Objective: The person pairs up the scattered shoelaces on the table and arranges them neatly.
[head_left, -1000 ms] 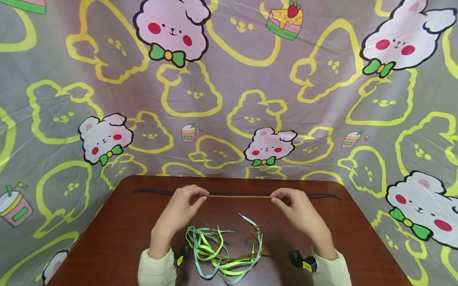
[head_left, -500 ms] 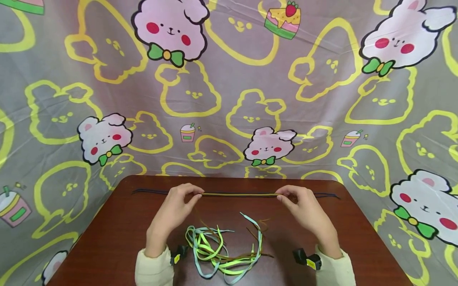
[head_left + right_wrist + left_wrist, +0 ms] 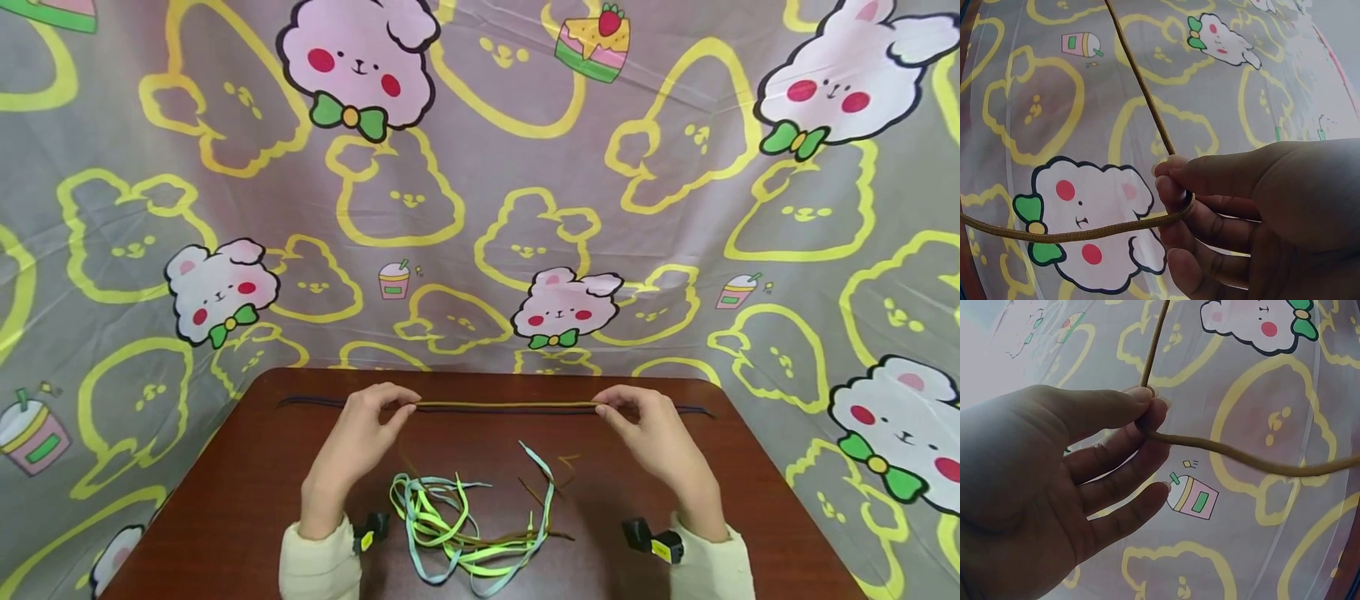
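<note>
A thin golden-brown shoelace [image 3: 506, 405] is stretched level between the two hands above the far part of the table. My left hand [image 3: 358, 429] pinches it between thumb and forefinger; my right hand [image 3: 656, 429] does the same at the other side. In the left wrist view the cord [image 3: 1222, 450] bends at the fingertips and its loose length trails off rightward. The right wrist view has the cord [image 3: 1097, 234] folding round the fingers. Behind lies a dark blue shoelace [image 3: 311, 402], doubled and laid straight across the table, partly hidden by the hands.
Between the forearms lies a loose tangle of neon yellow-green laces [image 3: 491, 572], light blue laces [image 3: 538, 460] and brown laces [image 3: 561, 536]. The reddish-brown table [image 3: 225, 500] ends at a patterned cloth [image 3: 465, 283] hanging behind and at the sides.
Both hands have slid apart, left hand leftward and right hand rightward, so the taut stretch of brown lace is longer. It has risen slightly in view. A light blue lace end in the tangle has shifted.
</note>
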`<state>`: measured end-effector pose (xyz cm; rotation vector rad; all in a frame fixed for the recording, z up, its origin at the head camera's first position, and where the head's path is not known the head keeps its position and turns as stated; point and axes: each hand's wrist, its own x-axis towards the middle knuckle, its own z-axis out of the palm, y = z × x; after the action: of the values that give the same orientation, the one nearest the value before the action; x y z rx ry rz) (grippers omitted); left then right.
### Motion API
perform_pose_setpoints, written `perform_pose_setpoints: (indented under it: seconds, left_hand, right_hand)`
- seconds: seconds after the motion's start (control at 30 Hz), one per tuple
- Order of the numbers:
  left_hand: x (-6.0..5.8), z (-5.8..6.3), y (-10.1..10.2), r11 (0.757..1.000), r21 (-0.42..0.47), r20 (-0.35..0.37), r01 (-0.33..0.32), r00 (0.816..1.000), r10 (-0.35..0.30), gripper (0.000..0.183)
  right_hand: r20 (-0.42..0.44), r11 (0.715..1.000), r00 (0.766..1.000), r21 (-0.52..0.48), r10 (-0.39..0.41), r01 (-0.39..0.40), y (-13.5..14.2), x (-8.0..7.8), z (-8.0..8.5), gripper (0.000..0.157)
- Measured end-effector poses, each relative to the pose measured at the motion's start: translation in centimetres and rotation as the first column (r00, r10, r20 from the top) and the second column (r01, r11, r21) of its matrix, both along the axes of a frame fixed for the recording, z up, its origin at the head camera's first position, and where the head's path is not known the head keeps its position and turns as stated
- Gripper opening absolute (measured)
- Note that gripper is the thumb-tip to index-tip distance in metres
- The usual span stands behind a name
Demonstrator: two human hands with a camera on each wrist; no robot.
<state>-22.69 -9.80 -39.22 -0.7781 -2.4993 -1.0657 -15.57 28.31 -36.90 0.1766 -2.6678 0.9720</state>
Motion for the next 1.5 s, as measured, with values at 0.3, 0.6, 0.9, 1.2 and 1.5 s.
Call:
perform_pose_setpoints:
  seconds: [0.3,0.6,0.9,1.2,1.5]
  left_hand:
    - [-0.2,-0.1,-0.8,1.0,0.014,0.009,-0.018,1.0,0.017,0.015]
    - [-0.3,-0.1,-1.4,0.999,0.026,0.004,-0.036,0.999,0.036,0.015]
    - [-0.4,-0.2,-1.9,0.997,0.034,-0.012,-0.063,0.998,0.063,0.015]
    - [-0.6,-0.4,-2.2,0.996,0.044,-0.012,-0.076,0.997,0.077,0.015]
    - [-1.0,-0.5,-2.7,0.995,0.046,0.016,-0.087,0.996,0.087,0.015]
  right_hand:
    - [-0.037,1.0,0.999,0.004,-0.013,0.013,0.7,0.0,-0.2,0.008]
    - [-0.026,0.999,0.999,0.009,-0.036,0.036,1.2,0.3,0.2,0.009]
    - [-0.035,0.999,0.998,0.012,-0.047,0.048,1.9,0.4,0.2,0.009]
    - [-0.032,0.998,0.998,0.011,-0.058,0.059,2.4,0.5,0.2,0.01]
    - [-0.032,0.996,0.996,0.028,-0.089,0.09,2.8,0.6,0.3,0.01]
